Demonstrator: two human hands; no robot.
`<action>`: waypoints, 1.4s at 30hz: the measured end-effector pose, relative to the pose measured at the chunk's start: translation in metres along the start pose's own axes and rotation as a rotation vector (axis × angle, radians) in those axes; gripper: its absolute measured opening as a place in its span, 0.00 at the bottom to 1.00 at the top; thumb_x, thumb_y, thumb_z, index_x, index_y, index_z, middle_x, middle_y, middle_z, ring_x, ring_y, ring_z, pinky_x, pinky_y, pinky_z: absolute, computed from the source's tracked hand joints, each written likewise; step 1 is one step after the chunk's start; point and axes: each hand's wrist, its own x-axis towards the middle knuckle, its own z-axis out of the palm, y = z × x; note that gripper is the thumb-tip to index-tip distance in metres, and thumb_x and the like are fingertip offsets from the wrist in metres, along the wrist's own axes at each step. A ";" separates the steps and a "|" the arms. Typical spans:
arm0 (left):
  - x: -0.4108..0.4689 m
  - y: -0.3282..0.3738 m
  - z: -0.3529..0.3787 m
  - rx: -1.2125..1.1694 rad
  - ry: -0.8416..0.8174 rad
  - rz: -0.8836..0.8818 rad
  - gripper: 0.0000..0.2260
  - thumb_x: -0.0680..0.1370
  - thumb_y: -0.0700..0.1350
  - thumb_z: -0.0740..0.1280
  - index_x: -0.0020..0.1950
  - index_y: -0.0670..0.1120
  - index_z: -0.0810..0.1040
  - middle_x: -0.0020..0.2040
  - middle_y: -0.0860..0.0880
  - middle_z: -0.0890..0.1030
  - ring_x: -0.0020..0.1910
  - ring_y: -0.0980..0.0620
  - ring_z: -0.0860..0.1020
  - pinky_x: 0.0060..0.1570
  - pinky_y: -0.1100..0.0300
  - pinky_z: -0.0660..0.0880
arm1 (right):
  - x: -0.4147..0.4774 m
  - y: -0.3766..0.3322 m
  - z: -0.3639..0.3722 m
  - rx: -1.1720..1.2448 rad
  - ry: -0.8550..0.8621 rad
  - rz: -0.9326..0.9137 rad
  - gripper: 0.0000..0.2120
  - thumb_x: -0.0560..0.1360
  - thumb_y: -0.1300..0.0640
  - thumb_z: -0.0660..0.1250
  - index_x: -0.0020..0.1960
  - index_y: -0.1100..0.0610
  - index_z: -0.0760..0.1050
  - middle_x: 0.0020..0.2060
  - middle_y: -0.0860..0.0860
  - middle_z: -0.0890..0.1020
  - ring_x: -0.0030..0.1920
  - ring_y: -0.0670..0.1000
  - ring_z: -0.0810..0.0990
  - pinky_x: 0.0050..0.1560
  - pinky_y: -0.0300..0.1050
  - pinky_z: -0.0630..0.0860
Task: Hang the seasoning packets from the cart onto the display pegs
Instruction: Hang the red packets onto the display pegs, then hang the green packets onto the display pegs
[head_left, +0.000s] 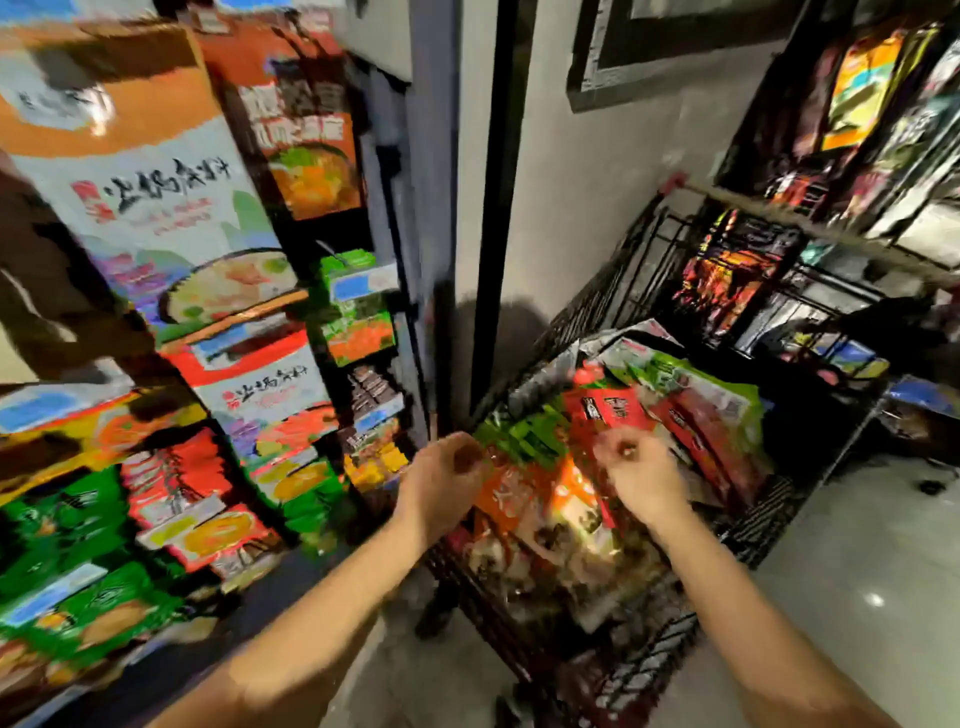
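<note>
The display rack (397, 218) fills the left side, its hung packets (156, 218) crowded in rows and badly blurred. Just right of it stands the wire cart (597, 306), heaped with red and green seasoning packets (696, 410). Above the cart's near end an orange packet (535, 501) sits between both hands. The left hand (447, 480), fingers curled, pinches its top left corner. The right hand (641, 470) curls at the top right corner; through the blur I cannot tell whether it grips.
</note>
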 end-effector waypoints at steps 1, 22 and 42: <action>0.012 0.007 0.029 -0.011 -0.040 -0.056 0.04 0.75 0.49 0.71 0.44 0.50 0.84 0.37 0.54 0.83 0.39 0.55 0.80 0.39 0.57 0.73 | 0.028 0.024 -0.011 -0.018 -0.013 0.085 0.06 0.79 0.63 0.70 0.46 0.54 0.78 0.37 0.51 0.81 0.40 0.53 0.80 0.37 0.43 0.71; 0.081 0.061 0.211 -0.379 0.090 -0.713 0.04 0.72 0.37 0.77 0.42 0.43 0.84 0.30 0.52 0.83 0.30 0.53 0.81 0.27 0.66 0.74 | 0.159 0.139 -0.078 -0.200 -0.114 0.220 0.11 0.78 0.49 0.71 0.57 0.53 0.80 0.48 0.48 0.83 0.55 0.57 0.83 0.50 0.47 0.77; 0.062 0.029 0.201 -0.576 0.251 -0.774 0.13 0.81 0.46 0.69 0.65 0.51 0.76 0.57 0.47 0.85 0.50 0.48 0.84 0.53 0.50 0.79 | 0.152 0.050 -0.070 -0.507 -0.295 -0.205 0.12 0.84 0.55 0.61 0.51 0.62 0.79 0.39 0.52 0.82 0.38 0.54 0.83 0.35 0.49 0.78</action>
